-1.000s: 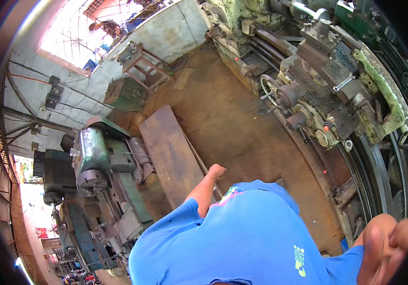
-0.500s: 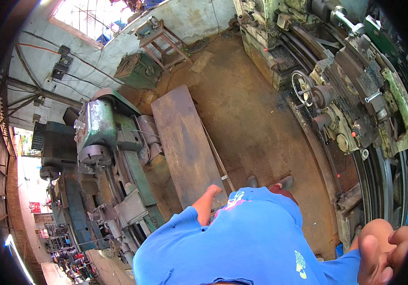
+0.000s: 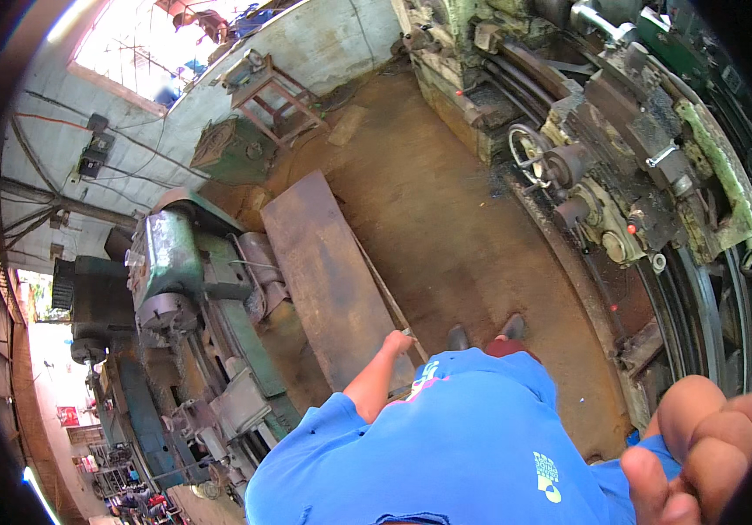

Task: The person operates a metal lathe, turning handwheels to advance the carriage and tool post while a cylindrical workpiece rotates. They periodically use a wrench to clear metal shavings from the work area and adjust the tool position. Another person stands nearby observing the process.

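My left hand is closed, its arm reaching over the near end of a long brown board or metal sheet. A small pale piece shows at its fingertips, too small to name. Close to the camera at the lower right, my right hand is raised with its fingers curled. Its outer side is cut off by the dark rim, and whatever lies within the fingers is hidden. A blue shirt covers much of the lower middle.
A green lathe stands left of the board. On the right runs a larger worn lathe with a handwheel. A wooden stand and a green metal box are by the far wall. Brown floor lies between.
The view has shifted, so the room sits further left and slightly lower. My left hand has come to the small pale piece at the board's edge. My right hand remains raised and curled.
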### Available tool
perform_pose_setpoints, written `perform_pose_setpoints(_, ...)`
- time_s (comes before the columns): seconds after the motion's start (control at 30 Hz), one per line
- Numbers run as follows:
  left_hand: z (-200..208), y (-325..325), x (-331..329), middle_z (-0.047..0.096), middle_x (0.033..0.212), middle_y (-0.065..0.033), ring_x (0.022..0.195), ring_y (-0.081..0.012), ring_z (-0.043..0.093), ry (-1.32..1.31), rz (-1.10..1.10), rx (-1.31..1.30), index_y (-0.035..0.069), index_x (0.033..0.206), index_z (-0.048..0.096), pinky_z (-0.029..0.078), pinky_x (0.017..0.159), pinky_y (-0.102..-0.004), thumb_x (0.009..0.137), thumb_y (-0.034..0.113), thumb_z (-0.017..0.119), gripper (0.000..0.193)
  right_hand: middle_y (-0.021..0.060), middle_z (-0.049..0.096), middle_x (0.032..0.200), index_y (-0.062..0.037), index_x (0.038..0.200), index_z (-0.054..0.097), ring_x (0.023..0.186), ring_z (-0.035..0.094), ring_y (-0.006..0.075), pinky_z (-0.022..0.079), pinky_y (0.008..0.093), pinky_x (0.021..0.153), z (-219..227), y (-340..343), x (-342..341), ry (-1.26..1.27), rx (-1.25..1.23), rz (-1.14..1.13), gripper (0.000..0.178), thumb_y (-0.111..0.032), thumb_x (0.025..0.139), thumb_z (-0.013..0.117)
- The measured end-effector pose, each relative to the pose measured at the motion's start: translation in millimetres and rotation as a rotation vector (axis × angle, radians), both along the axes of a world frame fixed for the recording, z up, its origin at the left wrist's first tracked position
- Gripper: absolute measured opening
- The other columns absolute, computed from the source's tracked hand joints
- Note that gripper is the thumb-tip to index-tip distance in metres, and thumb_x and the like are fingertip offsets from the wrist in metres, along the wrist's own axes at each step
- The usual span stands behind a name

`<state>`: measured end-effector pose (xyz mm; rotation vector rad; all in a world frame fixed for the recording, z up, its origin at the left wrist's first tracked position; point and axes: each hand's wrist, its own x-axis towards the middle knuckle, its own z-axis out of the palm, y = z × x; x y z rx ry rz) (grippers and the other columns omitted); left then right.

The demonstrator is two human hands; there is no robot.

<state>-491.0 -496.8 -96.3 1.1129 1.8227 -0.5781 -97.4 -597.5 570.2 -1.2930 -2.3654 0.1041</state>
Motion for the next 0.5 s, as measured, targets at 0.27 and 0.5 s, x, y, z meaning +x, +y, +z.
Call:
perform_pose_setpoints(0.27,-9.0,-2.4,24.5,0.073,0.092,-0.0136,0.075,-0.0278,0.07,-0.029,0.056,0.005,-0.001,0.098,0.072,0.054,0.065,-0.0437,0.083,0.047,0.072,0.05,0.0121,0.062,0.079,-0.0051,0.094,0.058,0.075,0.063,0.0358,0.048,0.048,0.065,-127.1,52.6,131.3,-0.058,-0.294,-0.402,0.036,-0.025,0.072,0.078)
perform_pose_setpoints(0.5,-21.1,41.0,48.6,0.071,0.088,-0.0106,0.066,-0.0256,0.066,0.019,-0.066,-0.076,0.007,0.097,0.073,0.053,0.059,-0.0432,0.087,0.047,0.068,0.042,0.0151,0.067,0.076,-0.0029,0.099,0.061,0.071,0.066,0.0279,0.051,0.0401,0.067,-312.1,98.6,251.7,0.333,-0.517,-0.828,0.036,-0.022,0.076,0.08)
